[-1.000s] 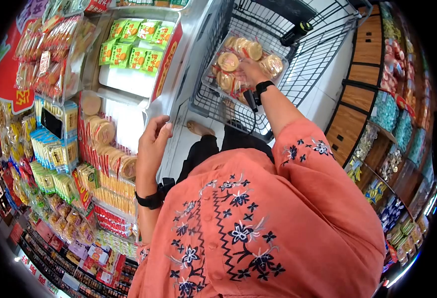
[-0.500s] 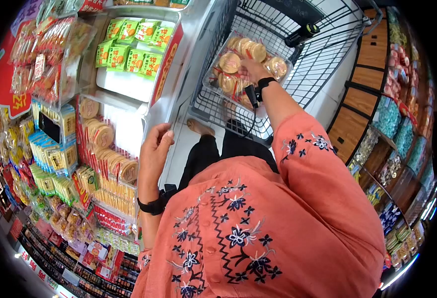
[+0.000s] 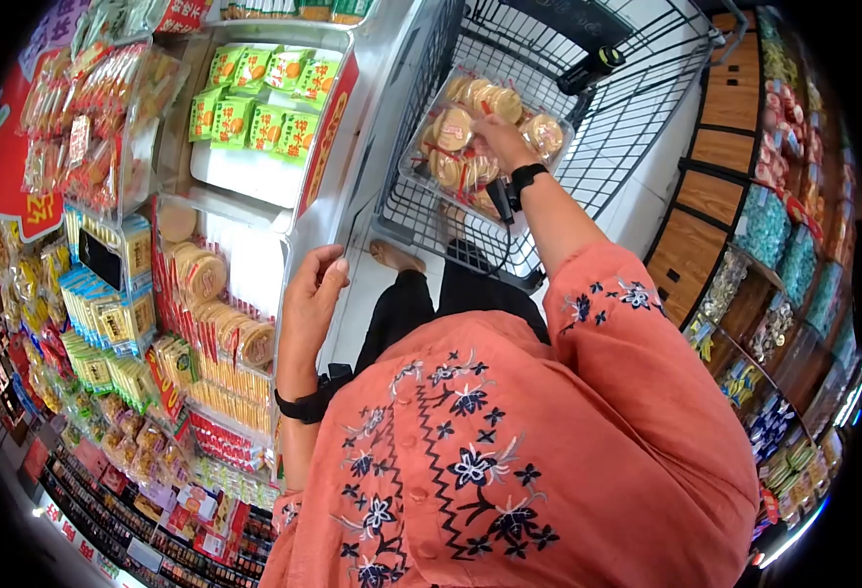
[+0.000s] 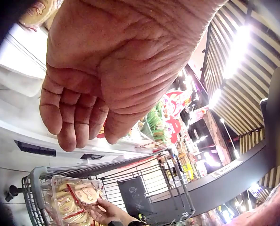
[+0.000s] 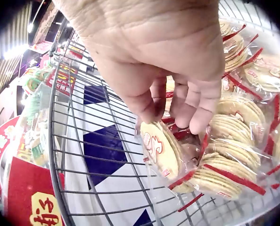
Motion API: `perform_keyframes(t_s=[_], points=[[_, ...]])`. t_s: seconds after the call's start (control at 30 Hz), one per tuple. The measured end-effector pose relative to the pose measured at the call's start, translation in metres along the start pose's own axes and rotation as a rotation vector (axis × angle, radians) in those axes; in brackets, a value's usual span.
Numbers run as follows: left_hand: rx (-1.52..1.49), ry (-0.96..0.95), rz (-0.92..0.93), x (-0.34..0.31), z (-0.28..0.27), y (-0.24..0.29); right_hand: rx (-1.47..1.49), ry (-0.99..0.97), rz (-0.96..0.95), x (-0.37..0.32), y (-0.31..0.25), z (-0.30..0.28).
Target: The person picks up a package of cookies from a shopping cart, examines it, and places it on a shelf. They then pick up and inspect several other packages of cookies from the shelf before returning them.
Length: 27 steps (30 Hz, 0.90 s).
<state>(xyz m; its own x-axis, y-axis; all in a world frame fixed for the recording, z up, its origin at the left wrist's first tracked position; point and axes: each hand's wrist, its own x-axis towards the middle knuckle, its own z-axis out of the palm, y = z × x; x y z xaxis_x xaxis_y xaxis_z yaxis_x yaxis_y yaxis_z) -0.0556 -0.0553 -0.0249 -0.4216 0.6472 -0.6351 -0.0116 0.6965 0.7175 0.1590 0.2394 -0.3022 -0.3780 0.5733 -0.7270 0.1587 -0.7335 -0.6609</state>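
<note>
Inside the cart (image 4: pixel 35 186), the right hand (image 5: pixel 161 56) pinches 1 cracker packet (image 5: pixel 161 148) by its edge — likely light, brittle, slippery; best held gently across both faces. The left hand (image 3: pixel 311 296) holds nothing.

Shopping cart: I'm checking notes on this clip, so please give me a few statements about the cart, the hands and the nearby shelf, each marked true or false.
1. The right hand pinches a pack of round crackers. True.
2. The left hand grips the rim of the cart. False: it holds nothing and is apart from the cart, beside the shelf.
3. A clear tray with cracker packs is inside the cart. True.
4. The green packets lie in the cart. False: the green packets are on the shelf.
5. The person wears a black band on each wrist. True.
</note>
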Motion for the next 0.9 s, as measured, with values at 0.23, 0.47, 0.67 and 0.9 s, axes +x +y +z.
perform_keyframes(t_s=[0.23, 0.47, 0.67, 0.9], points=[[0.041, -0.036, 0.079, 0.003, -0.004, -0.005, 0.295, -0.133, -0.111, -0.069, -0.046, -0.01], [-0.041, -0.087, 0.191, 0.006, -0.002, 0.022, 0.393, -0.366, -0.263, -0.157, -0.116, 0.005], [-0.288, -0.178, 0.292, 0.001, 0.003, 0.053, 0.423, -0.467, -0.336, -0.222, -0.138, 0.061], [-0.641, -0.23, 0.336, -0.025, -0.013, 0.05, 0.224, -0.663, -0.283, -0.268, -0.138, 0.134]])
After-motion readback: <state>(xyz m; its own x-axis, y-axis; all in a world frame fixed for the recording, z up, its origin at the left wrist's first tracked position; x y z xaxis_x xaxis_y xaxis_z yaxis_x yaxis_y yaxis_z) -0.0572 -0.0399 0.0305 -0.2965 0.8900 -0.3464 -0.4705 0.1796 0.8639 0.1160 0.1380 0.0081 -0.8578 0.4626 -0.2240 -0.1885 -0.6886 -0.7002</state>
